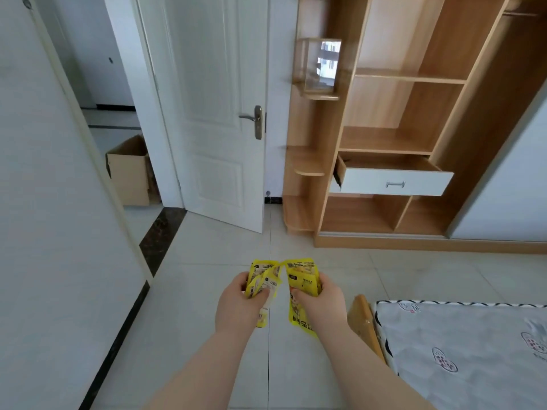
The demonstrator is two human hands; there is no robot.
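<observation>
Both my hands are held out in front of me above the tiled floor, each with yellow snack packets in it. My left hand (236, 306) grips a small bunch of yellow packets (262, 279), thumb across them. My right hand (322, 303) grips other yellow packets (302, 279), one of which hangs down below the palm. The two bunches nearly touch at their top corners.
Ahead stands a wooden wardrobe (393, 137) with open shelves and a white drawer (390, 180) pulled out. A white door (219, 113) stands open at the centre, with a cardboard box (130, 173) beyond the doorway. A patterned mattress (461, 353) lies at the lower right.
</observation>
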